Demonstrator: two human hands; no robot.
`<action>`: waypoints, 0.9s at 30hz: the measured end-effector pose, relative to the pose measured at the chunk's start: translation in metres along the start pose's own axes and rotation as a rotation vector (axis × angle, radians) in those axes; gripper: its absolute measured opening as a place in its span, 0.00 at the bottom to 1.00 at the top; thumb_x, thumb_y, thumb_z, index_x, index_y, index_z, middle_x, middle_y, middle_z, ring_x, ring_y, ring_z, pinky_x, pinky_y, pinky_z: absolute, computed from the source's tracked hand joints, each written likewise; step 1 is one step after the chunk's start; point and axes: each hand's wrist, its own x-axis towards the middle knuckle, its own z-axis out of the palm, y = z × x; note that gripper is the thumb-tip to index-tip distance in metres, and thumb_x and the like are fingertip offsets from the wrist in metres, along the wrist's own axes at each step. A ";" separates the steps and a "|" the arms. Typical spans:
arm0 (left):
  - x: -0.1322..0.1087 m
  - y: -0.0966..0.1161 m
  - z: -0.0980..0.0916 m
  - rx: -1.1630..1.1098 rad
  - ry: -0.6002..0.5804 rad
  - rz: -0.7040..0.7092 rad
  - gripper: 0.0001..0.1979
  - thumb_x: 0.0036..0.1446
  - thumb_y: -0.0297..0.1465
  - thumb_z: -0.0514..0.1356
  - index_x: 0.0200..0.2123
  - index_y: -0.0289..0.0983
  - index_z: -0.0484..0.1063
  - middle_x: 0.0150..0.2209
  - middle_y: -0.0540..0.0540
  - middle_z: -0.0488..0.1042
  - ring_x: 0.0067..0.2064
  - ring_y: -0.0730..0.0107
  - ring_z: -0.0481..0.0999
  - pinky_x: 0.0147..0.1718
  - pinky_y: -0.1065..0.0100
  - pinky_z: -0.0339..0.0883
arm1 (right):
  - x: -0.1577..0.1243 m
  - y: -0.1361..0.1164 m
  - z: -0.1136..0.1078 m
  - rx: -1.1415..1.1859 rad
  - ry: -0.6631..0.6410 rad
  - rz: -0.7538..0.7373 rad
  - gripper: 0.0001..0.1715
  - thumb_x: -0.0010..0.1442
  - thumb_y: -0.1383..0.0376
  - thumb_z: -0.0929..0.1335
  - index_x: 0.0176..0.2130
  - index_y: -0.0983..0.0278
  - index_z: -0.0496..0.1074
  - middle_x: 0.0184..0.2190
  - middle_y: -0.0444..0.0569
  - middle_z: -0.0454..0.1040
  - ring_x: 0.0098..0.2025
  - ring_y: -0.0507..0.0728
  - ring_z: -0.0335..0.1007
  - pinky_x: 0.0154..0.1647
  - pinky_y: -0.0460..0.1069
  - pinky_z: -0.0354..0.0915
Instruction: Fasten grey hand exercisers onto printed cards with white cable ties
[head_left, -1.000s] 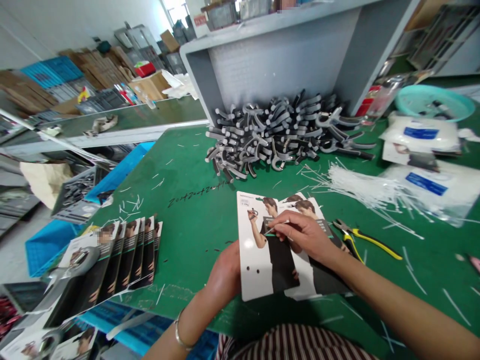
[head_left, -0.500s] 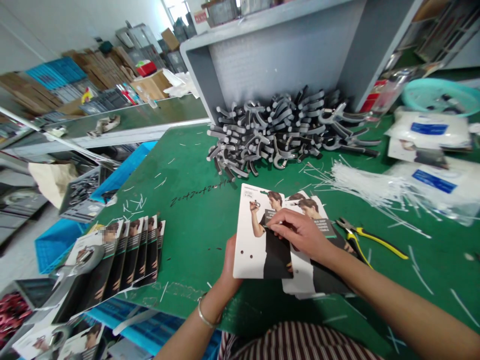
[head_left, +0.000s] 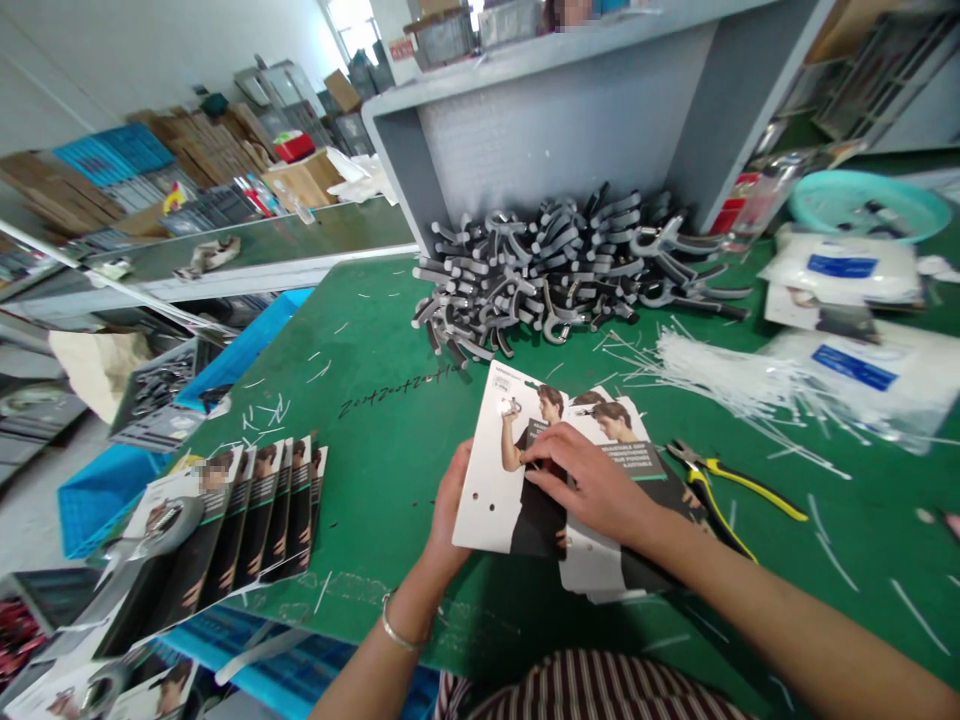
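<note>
My left hand (head_left: 448,505) grips the left edge of a printed backing card (head_left: 491,470), its fingers hidden behind the card. The card is white and black, shows a person's picture and has two small holes near its lower left. My right hand (head_left: 596,480) is over the front of the card, thumb and forefinger pinched close to its middle; anything between the fingertips is too small to make out. Beneath my right hand lie more cards (head_left: 592,575), overlapping on the green table. To their right rest yellow-and-black cutting pliers (head_left: 705,470).
Grey hand grippers (head_left: 547,270) lie heaped against a grey crate (head_left: 570,130). White cable ties (head_left: 697,370) spread beside plastic bags (head_left: 855,370) at right. A row of cards (head_left: 255,510), the front one with a hand gripper, stands at the table's left edge. A turquoise basin (head_left: 825,195) sits behind.
The card in my left hand has shifted slightly left and tilted more. My right hand has moved a little left with it, its fingertips still at the card's middle.
</note>
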 end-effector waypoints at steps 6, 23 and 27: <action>-0.005 0.016 -0.017 -0.102 -0.094 -0.045 0.27 0.60 0.48 0.57 0.55 0.36 0.70 0.51 0.41 0.77 0.48 0.55 0.76 0.43 0.64 0.70 | 0.005 -0.003 0.007 0.040 0.062 0.033 0.05 0.68 0.67 0.64 0.40 0.61 0.70 0.44 0.50 0.68 0.48 0.56 0.66 0.52 0.54 0.64; 0.004 0.007 0.027 -0.225 -0.272 -0.269 0.26 0.50 0.38 0.68 0.53 0.38 0.72 0.45 0.43 0.80 0.36 0.63 0.80 0.32 0.69 0.70 | -0.019 0.154 -0.143 -0.812 -0.014 0.549 0.06 0.62 0.69 0.66 0.36 0.67 0.74 0.40 0.61 0.73 0.44 0.63 0.69 0.41 0.52 0.65; -0.002 0.008 0.013 -0.260 -0.338 -0.277 0.27 0.49 0.34 0.69 0.54 0.39 0.72 0.49 0.41 0.78 0.43 0.60 0.80 0.41 0.65 0.71 | -0.010 0.160 -0.151 -0.822 -0.073 0.524 0.04 0.59 0.69 0.68 0.33 0.66 0.74 0.37 0.58 0.76 0.44 0.62 0.69 0.44 0.51 0.62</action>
